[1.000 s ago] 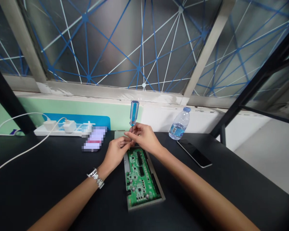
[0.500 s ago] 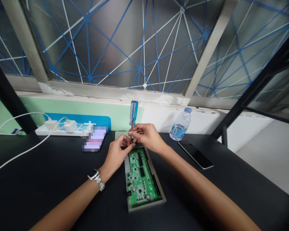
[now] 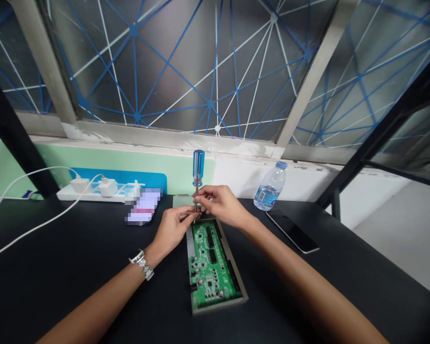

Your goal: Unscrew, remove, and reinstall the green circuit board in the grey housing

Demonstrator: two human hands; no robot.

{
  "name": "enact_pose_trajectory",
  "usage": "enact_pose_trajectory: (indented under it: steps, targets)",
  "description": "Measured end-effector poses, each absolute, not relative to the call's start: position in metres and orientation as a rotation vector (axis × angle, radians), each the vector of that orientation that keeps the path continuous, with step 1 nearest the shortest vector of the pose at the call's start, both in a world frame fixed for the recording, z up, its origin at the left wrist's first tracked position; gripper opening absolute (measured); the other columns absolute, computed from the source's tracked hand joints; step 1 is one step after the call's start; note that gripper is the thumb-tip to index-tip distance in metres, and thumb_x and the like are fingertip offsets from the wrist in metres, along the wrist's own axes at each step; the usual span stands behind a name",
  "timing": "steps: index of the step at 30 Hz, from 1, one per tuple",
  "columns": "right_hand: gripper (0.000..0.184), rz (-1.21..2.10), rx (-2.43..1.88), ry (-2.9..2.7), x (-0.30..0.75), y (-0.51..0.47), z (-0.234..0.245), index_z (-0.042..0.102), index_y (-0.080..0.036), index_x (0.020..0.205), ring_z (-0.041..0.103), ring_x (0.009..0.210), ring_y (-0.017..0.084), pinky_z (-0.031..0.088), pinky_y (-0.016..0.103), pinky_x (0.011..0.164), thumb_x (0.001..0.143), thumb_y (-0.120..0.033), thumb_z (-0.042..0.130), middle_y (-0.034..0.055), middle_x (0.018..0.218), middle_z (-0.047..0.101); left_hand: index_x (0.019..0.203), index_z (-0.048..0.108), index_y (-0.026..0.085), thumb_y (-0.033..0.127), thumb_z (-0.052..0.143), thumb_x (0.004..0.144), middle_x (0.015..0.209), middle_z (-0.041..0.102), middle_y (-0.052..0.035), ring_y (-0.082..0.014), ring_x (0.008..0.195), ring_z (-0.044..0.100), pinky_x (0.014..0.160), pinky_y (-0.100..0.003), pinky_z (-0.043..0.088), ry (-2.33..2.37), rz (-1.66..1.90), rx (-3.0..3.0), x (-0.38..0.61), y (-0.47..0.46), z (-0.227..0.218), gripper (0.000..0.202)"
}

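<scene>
A blue-handled screwdriver [image 3: 198, 167] stands upright with its handle up and its thin steel shaft pointing down. My right hand [image 3: 220, 205] pinches the shaft below the handle. My left hand [image 3: 171, 234] closes on the shaft lower down, near the tip, and the fingers hide the tip itself. Just below both hands lies a green circuit board [image 3: 211, 272] in a grey metal casing [image 3: 190, 253]. A pale flat plate [image 3: 181, 200] lies behind the hands. A metal bracelet watch [image 3: 142, 265] circles my left wrist.
The black tabletop [image 3: 75, 286] holds a water bottle [image 3: 270, 187] and a black phone [image 3: 292, 231] to the right. On the left are a white power strip [image 3: 89, 193] with chargers, white cables [image 3: 32, 224] and a blurred object [image 3: 143, 205]. Black posts and a windowed wall stand beyond.
The view has drifted slightly, so the board sits a little further right. My hands have stayed on the screwdriver shaft, and the screwdriver remains upright.
</scene>
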State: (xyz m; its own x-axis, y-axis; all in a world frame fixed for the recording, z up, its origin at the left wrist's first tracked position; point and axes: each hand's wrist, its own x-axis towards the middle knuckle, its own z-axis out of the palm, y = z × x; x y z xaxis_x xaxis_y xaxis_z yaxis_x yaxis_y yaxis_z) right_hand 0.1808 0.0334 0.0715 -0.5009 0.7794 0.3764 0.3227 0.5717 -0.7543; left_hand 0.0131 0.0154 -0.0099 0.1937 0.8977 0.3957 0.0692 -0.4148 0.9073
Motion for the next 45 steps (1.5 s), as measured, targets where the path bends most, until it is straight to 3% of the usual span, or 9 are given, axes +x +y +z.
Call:
enact_pose_trajectory:
  steps: [7,13,16,26,33,38,45]
  targets:
    - [0.016,0.771,-0.903,-1.978,0.178,0.033,0.064,0.062,-0.016,0.079,0.063,0.06,0.014,0.049,0.023,0.055,0.086,-0.031,0.062,0.0017,0.072,0.065,0.106,0.074,0.015,0.033,0.057,0.091,0.106,0.076,-0.0079,-0.0283,0.101,0.07,0.091,-0.038,0.053,0.925,1.244,1.781,0.01,0.016,-0.008,0.029]
    - [0.027,0.937,-0.834,-1.902,0.181,0.032,0.079,0.061,-0.018,0.104,0.063,0.095,0.02,0.055,0.024,0.058,0.086,-0.037,0.063,0.009,0.107,0.067,0.109,0.073,0.016,0.034,0.057,0.091,0.107,0.076,-0.0087,-0.0257,0.1,0.071,0.092,-0.036,0.053,0.89,1.243,1.734,0.012,0.016,-0.009,0.03]
    - [0.024,1.063,-0.773,-1.854,0.183,0.033,0.086,0.061,-0.017,0.101,0.063,0.099,0.022,0.056,0.024,0.056,0.087,-0.036,0.062,0.0106,0.113,0.066,0.11,0.072,0.016,0.034,0.057,0.092,0.108,0.076,-0.0085,-0.0253,0.101,0.07,0.093,-0.036,0.052,0.884,1.226,1.737,0.012,0.016,-0.007,0.03]
    - [0.023,1.182,-0.644,-1.81,0.185,0.045,0.081,0.062,-0.019,0.095,0.061,0.09,0.018,0.057,0.022,0.054,0.083,-0.038,0.068,0.0041,0.093,0.062,0.107,0.071,0.014,0.032,0.055,0.092,0.106,0.076,-0.0101,-0.0245,0.1,0.071,0.095,-0.037,0.052,0.851,1.184,1.729,0.01,0.016,-0.003,0.028]
    - [0.028,1.229,-0.608,-1.775,0.183,0.048,0.081,0.055,-0.021,0.091,0.056,0.081,0.015,0.057,0.022,0.053,0.078,-0.038,0.073,0.0001,0.087,0.052,0.109,0.071,0.017,0.034,0.053,0.093,0.107,0.075,-0.0091,-0.0246,0.101,0.071,0.094,-0.038,0.052,0.853,1.183,1.788,0.008,0.017,-0.006,0.029]
    - [0.033,0.996,-0.711,-1.788,0.176,0.043,0.082,0.048,-0.022,0.084,0.053,0.072,0.013,0.051,0.022,0.05,0.076,-0.042,0.073,-0.0021,0.08,0.05,0.111,0.071,0.018,0.033,0.053,0.093,0.11,0.075,-0.008,-0.025,0.103,0.07,0.096,-0.037,0.051,0.89,1.201,1.825,0.007,0.015,-0.006,0.03]
    - [0.027,0.548,-0.861,-1.754,0.165,0.028,0.081,0.047,-0.021,0.078,0.049,0.063,0.012,0.041,0.024,0.058,0.081,-0.036,0.069,-0.0046,0.069,0.05,0.107,0.073,0.02,0.029,0.05,0.094,0.105,0.076,-0.0069,-0.0249,0.098,0.07,0.091,-0.035,0.052,1.046,1.211,1.943,0.009,0.007,0.003,0.028]
